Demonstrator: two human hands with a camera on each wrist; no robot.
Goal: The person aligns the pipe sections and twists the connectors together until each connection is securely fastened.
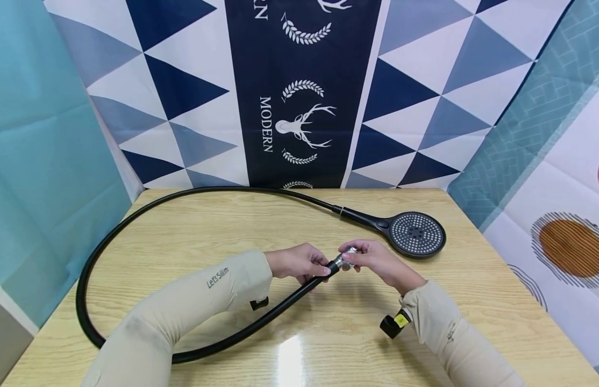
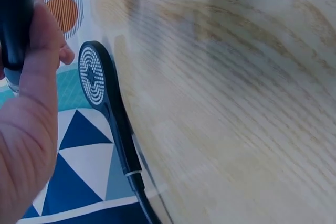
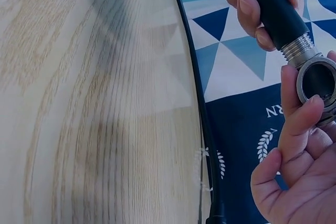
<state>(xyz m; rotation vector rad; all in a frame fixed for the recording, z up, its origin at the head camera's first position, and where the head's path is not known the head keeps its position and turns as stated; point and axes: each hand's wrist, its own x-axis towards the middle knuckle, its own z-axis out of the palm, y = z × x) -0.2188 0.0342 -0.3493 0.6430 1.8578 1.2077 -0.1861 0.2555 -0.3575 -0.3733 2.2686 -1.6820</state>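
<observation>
My left hand [image 1: 301, 262] grips the black hose [image 1: 290, 302] just behind its end, around the thick black sleeve [image 3: 281, 17]. With fingers and thumb, my right hand [image 1: 380, 262] pinches a silver metal fitting [image 1: 349, 258] at that same end. The right wrist view shows the fitting's round opening turned toward the camera, and a band of silver thread [image 3: 300, 50] between it and the sleeve. The two hands hold this end above the table, close together. In the left wrist view the left thumb lies along the sleeve, and most of the fitting is hidden.
A black shower head [image 1: 415, 234] with a grey nozzle face lies on the wooden table [image 1: 222, 226] at the back right. From its handle the hose loops along the back and left side, passing under the left forearm. Patterned cloths [image 1: 198, 80] hang behind and at both sides.
</observation>
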